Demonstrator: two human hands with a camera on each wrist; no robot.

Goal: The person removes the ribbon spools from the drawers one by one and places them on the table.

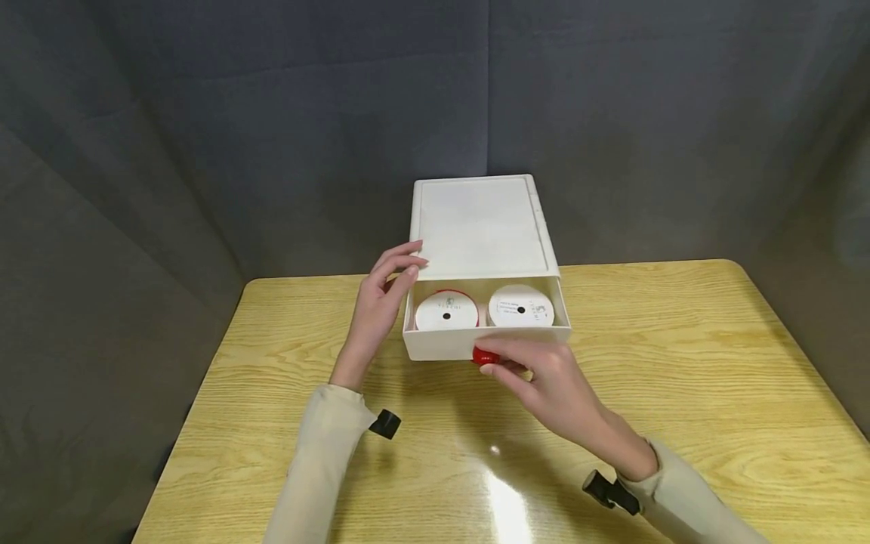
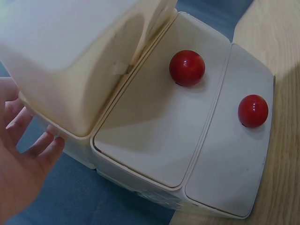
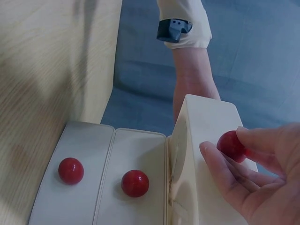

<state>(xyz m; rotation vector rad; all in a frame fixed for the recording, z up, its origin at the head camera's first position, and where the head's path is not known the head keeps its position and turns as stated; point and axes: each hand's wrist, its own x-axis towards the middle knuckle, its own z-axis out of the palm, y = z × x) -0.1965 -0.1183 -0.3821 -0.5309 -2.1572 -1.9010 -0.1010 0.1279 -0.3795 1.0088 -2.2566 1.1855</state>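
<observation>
A white drawer unit (image 1: 481, 227) stands at the back of the table, its top drawer (image 1: 438, 347) pulled out. Inside the drawer lie two round spools side by side: a white-faced one with a red edge (image 1: 435, 308) on the left and a white one (image 1: 510, 296) on the right. My right hand (image 1: 560, 385) pinches the red round knob (image 1: 485, 356) on the drawer front between thumb and fingers. Against the unit's left side and top front edge rests my left hand (image 1: 375, 310), fingers extended and loosely bent.
Two lower drawer fronts, a middle one (image 2: 154, 117) and a bottom one (image 2: 229, 154), each bear a red knob. The wooden table (image 1: 680, 378) extends to both sides. A dark grey curtain (image 1: 306, 151) hangs behind the unit.
</observation>
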